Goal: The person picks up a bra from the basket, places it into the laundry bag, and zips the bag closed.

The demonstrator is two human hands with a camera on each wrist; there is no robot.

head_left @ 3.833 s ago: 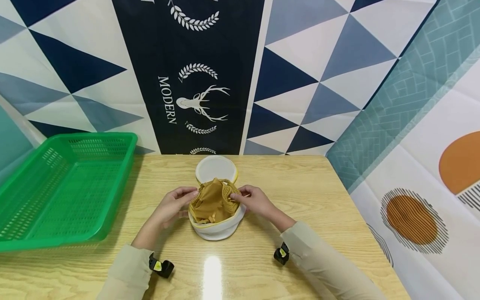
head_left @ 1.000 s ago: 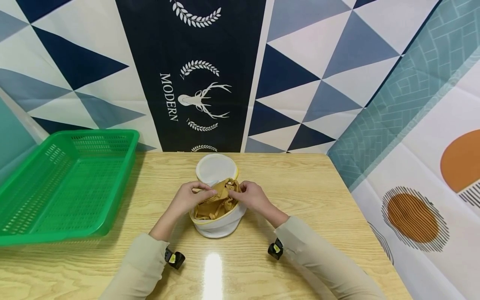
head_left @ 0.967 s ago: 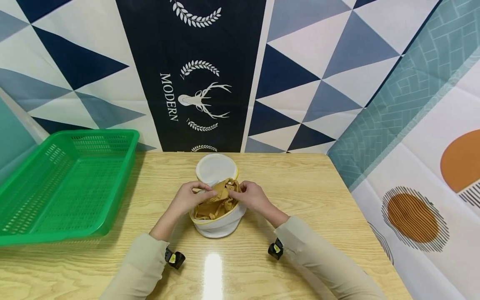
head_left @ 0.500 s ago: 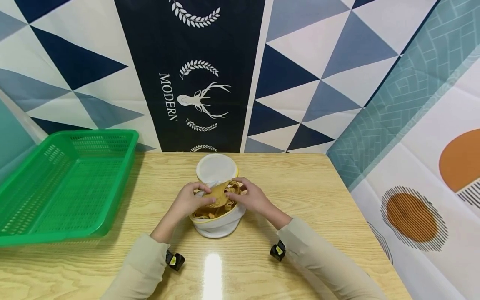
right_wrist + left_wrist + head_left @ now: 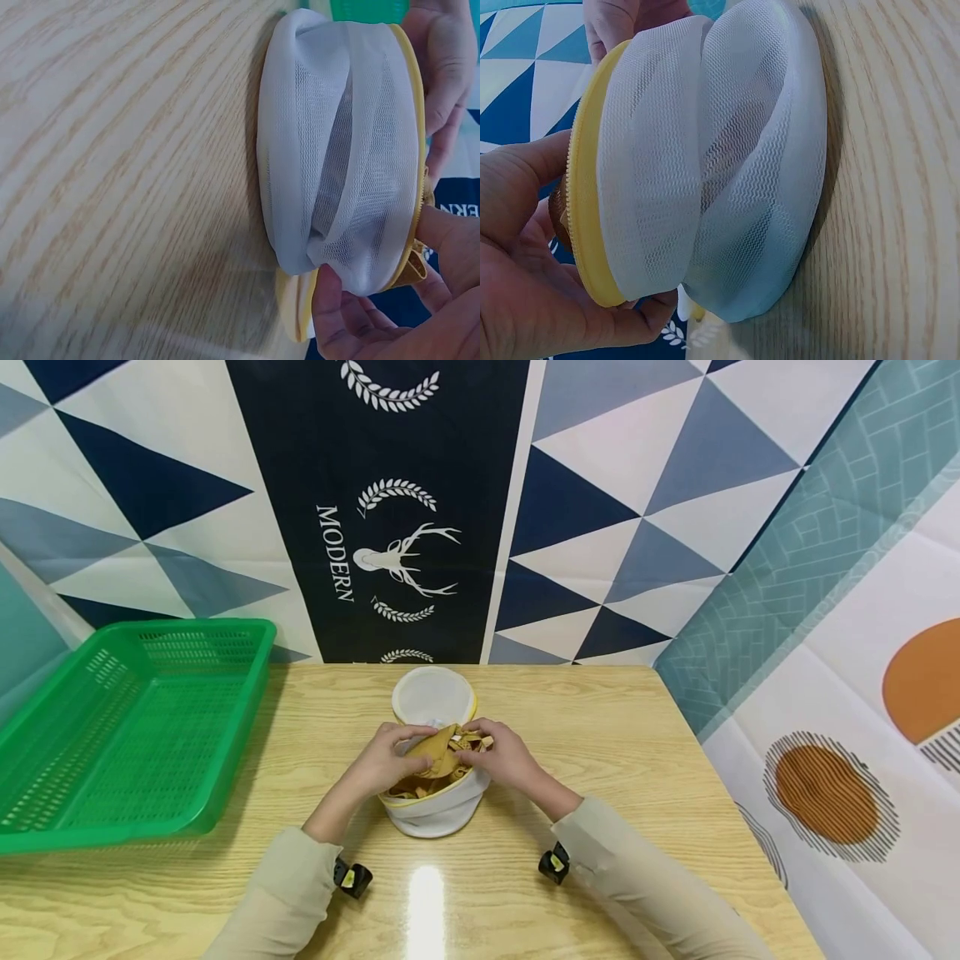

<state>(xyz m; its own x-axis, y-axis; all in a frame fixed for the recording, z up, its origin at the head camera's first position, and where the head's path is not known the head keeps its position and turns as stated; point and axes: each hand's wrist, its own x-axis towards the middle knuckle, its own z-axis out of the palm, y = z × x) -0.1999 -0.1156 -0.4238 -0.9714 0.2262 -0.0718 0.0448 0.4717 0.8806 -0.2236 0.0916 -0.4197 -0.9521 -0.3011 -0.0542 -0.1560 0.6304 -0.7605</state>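
A round white mesh laundry bag (image 5: pixel 435 817) with a yellow zip rim stands on the table, its lid (image 5: pixel 433 695) folded back to the far side. Inside is a bunched mustard-yellow bra (image 5: pixel 441 750), rising above the rim. My left hand (image 5: pixel 377 766) pinches its smooth part between thumb and fingers, from the left. From the right, my right hand (image 5: pixel 510 762) holds the bunched straps and edge. Both wrist views show the mesh wall (image 5: pixel 656 150) from outside, and the right wrist view shows right-hand fingers (image 5: pixel 327 300) beside the bag's outer wall. The bra's lower part is hidden.
A green perforated plastic basket (image 5: pixel 202 810) sits at the left of the wooden table (image 5: pixel 585 727). Patterned cloth (image 5: pixel 405 560) hangs behind the table's far edge, and more lines the right side.
My left hand has come from the bag's left side onto the bra, which is now folded over and more bunched. My right hand has shifted slightly at the right rim. The bag stays put.
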